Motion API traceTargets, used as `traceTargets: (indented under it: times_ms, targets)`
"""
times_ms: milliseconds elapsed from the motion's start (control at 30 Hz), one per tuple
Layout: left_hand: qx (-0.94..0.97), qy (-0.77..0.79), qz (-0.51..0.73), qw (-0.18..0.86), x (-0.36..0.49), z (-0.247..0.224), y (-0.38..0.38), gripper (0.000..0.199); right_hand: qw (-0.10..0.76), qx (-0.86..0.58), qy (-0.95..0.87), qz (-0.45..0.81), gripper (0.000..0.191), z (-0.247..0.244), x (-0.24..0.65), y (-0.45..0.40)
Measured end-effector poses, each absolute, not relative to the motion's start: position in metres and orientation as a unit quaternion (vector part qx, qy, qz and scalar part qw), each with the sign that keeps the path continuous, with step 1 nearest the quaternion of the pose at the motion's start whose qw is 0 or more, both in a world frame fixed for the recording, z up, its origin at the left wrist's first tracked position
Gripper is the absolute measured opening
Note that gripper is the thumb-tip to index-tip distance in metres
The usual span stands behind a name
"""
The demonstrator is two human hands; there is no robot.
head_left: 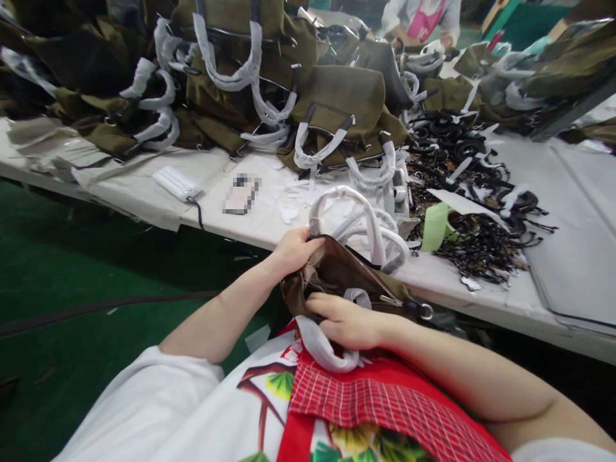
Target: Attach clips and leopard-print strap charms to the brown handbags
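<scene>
An olive-green handbag [346,269] rests against my front at the table edge, its zipped top gaping. White wrapping covers its handles; one handle [344,192] arches up on the far side, the other [322,346] hangs toward my apron. My left hand [294,249] grips the rim at the bag's left end, thumb along the edge. My right hand [346,319] lies at the near rim with its fingertips reaching into the opening; what they touch inside is hidden. A metal zipper pull [391,300] and a ring [426,312] show at the bag's right end.
Finished-looking olive bags [341,96] with wrapped handles crowd the white table [212,221]. A phone [242,194] and a white power bank [176,183] with a black cable lie left. Black straps [481,250] and a green tape roll [434,228] pile up right. A co-worker [423,19] stands beyond.
</scene>
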State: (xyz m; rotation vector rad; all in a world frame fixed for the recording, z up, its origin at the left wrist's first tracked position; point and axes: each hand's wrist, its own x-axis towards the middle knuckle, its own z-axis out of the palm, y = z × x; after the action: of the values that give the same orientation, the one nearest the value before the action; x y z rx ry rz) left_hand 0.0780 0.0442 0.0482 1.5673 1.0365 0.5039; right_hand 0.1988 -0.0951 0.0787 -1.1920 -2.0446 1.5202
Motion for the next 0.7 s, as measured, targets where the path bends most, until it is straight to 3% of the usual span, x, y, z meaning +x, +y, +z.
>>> traceTargets:
  times_ms: [67,167,333,433,567,700]
  targets:
    - [0.625,0.446,0.223,0.601,0.076,0.047,0.041,0.035,0.279,-0.459,-0.568,0.623,0.023,0.068,0.204,-0.092]
    - [0.605,0.428,0.222,0.634,0.074,0.051,0.035,0.032,0.393,-0.571,-0.358,0.626,0.024,0.055,0.210,-0.083]
    - [0.641,0.380,0.224,0.628,0.075,0.057,0.027,0.031,0.271,-0.608,-0.395,0.633,0.009,0.039,0.208,-0.066]
    - [0.665,0.376,0.221,0.607,0.074,0.058,0.027,0.033,0.242,-0.623,-0.427,0.609,0.020,0.037,0.203,-0.063]
    - [0.720,0.373,0.196,0.551,0.068,0.061,0.029,0.034,0.210,-0.668,-0.585,0.408,0.023,0.047,0.200,-0.069]
    - [0.755,0.379,0.163,0.510,0.064,0.066,0.032,0.035,0.071,-0.678,-0.688,0.247,0.031,0.066,0.203,-0.076]
